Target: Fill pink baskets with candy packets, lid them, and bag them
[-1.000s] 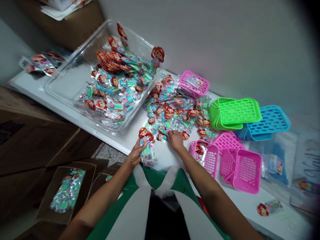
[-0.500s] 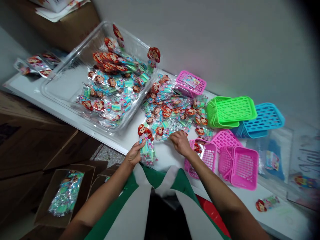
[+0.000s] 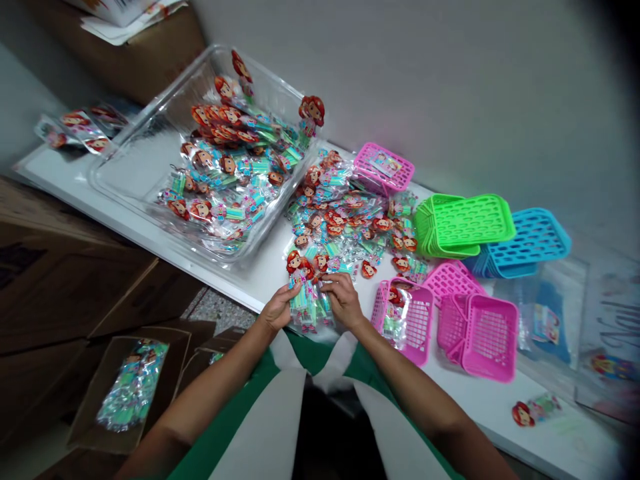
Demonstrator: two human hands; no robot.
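My left hand (image 3: 281, 305) is closed on the left edge of a bundle of doll-shaped packets (image 3: 304, 300), red-haired heads upward, at the table's front edge. On the bundle's right side my right hand (image 3: 343, 297) has its fingers pinched on a packet; its own part of the packet is mostly hidden. Just beyond both hands lies a loose pile of similar packets (image 3: 345, 213). A large clear plastic bin (image 3: 135, 160) with many more packets stands to the left. Right of my right hand is a pink basket (image 3: 417, 320) with packets inside.
More pink baskets (image 3: 490, 337), a green basket stack (image 3: 473, 220) and a blue stack (image 3: 533, 237) stand on the right. One packet (image 3: 537, 409) lies at the far right. Cardboard boxes (image 3: 65, 247) are at the lower left, one open with packets.
My right hand has moved left from the loose pile to the bundle, closing on a packet. My left hand and the bundle have shifted slightly right.
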